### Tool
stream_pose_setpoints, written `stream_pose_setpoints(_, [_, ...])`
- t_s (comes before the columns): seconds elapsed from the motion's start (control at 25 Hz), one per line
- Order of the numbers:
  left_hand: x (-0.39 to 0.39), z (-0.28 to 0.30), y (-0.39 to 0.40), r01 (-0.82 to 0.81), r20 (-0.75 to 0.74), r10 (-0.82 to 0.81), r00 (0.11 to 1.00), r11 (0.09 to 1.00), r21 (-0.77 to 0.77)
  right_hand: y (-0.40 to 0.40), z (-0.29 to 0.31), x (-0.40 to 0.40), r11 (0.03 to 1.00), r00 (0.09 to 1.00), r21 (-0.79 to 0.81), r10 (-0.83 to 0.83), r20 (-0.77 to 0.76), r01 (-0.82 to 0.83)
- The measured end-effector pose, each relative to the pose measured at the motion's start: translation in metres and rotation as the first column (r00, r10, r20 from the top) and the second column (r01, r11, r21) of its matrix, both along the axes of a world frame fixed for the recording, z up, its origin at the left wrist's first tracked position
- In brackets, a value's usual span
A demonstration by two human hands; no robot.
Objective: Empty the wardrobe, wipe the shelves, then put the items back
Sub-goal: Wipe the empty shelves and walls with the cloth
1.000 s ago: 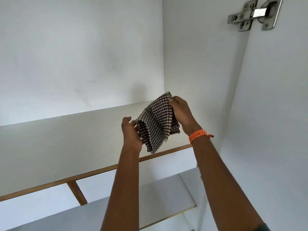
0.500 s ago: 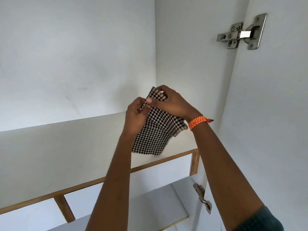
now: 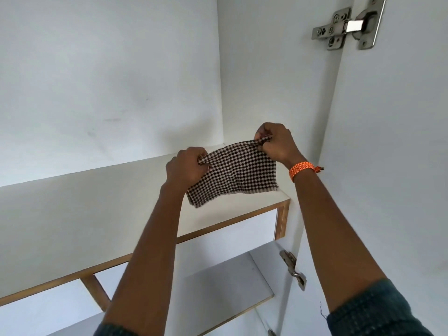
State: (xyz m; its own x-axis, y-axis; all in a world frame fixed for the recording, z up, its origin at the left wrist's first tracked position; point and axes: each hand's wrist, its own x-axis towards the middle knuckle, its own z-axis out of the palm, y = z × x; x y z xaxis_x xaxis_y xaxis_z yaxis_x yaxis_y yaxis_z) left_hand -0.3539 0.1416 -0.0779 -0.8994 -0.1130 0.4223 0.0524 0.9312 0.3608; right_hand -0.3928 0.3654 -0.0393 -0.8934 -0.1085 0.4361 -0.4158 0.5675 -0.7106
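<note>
Both hands, left (image 3: 188, 166) and right (image 3: 276, 144), pinch a black-and-white checked woven cloth (image 3: 236, 174) taut; a loosened pinch could drop it past the near shelf edge.

The inside of a white wardrobe (image 3: 109, 69) is seen from below, in soft even light. The upper shelf (image 3: 72, 214) has a brown wooden edge, and a lower shelf (image 3: 218, 287) sits under it. Two metal hinges (image 3: 346, 25) hold the open door (image 3: 400, 166) on the right.
</note>
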Motion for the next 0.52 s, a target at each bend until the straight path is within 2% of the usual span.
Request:
stream_pose_setpoints(0.12, [-0.024,0.017,0.014,0.062,-0.148,-0.052,0.988,0.996,0.061,0.001,-0.005,0.01,0.991,0.984,-0.024,-0.137,-0.114,0.135])
stream_pose_setpoints(0.2, [-0.038,0.013,0.021,0.105,-0.209,-0.088,0.974,0.992,0.07,0.001,-0.008,0.021,0.973,0.963,0.087,-0.197,-0.185,0.216])
stream_pose_setpoints(0.24, [-0.045,0.004,0.023,0.107,-0.2,-0.099,0.975,0.994,0.03,0.0,-0.013,0.027,0.961,0.978,0.211,-0.148,-0.145,0.176])
stream_pose_setpoints(0.32, [-0.053,-0.024,0.023,0.044,-0.078,-0.047,0.996,0.998,-0.045,-0.009,-0.031,0.035,0.88,0.997,0.473,0.015,0.078,-0.05])
stream_pose_setpoints(0.36, [-0.056,-0.043,0.019,-0.006,-0.008,0.006,1.0,1.0,-0.01,-0.018,-0.043,0.032,0.834,0.987,0.535,0.061,0.151,-0.133])
stream_pose_setpoints(0.44, [-0.053,-0.08,0.012,-0.092,0.096,0.081,0.992,0.988,0.126,-0.038,-0.079,0.019,0.807,0.984,0.57,0.074,0.164,-0.155])
stream_pose_setpoints(0.52, [-0.045,-0.108,0.006,-0.088,0.111,0.068,0.992,0.979,0.183,-0.059,-0.116,0.002,0.756,0.978,0.63,0.058,0.202,-0.175])
